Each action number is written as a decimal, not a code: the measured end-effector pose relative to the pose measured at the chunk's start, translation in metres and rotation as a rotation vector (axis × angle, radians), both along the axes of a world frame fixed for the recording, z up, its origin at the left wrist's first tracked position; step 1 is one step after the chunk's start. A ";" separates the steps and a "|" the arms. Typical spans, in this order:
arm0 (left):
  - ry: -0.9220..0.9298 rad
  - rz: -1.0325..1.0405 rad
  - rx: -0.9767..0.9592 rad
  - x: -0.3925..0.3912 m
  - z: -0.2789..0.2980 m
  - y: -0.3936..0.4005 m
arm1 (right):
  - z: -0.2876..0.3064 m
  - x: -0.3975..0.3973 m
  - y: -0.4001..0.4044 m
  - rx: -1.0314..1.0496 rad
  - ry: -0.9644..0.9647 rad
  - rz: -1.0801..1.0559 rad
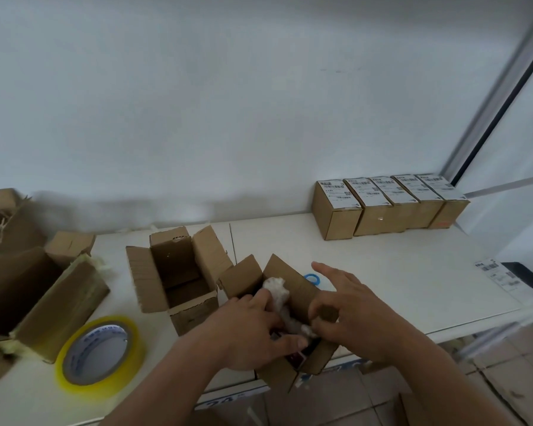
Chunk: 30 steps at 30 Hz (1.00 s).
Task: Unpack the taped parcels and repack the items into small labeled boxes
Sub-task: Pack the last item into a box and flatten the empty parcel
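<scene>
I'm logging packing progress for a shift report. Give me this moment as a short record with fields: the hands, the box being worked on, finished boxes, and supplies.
left hand: inside the open box, fingers curled on the white padding
right hand: at the box's right flap, pinching the padding's near end
box in work: open box at the table's front edge, white padding inside
second open box: looks empty, flaps up
finished: five labeled boxes in a row by the wall
supplies: tape roll, front left

A yellow-edged tape roll (100,355) lies on the white table (366,259), a small blue ring (313,278) farther right.
</scene>
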State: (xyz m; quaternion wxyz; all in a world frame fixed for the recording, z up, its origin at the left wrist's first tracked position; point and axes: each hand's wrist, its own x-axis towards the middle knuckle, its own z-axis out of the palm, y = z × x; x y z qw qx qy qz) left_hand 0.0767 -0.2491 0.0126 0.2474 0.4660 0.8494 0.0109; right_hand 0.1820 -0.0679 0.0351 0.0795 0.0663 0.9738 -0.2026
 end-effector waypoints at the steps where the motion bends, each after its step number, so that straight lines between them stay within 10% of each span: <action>1: 0.009 0.003 -0.001 0.000 0.001 0.000 | 0.000 0.000 0.000 0.022 -0.022 -0.005; 10: 0.061 0.068 0.104 0.000 0.002 0.006 | 0.000 -0.018 -0.004 0.207 -0.268 -0.011; 21: 0.077 0.087 0.032 -0.013 -0.018 0.022 | -0.014 -0.014 0.009 -0.137 -0.188 -0.021; 30: 0.283 0.230 0.499 -0.021 -0.004 0.017 | 0.005 0.007 0.021 -0.387 -0.346 0.019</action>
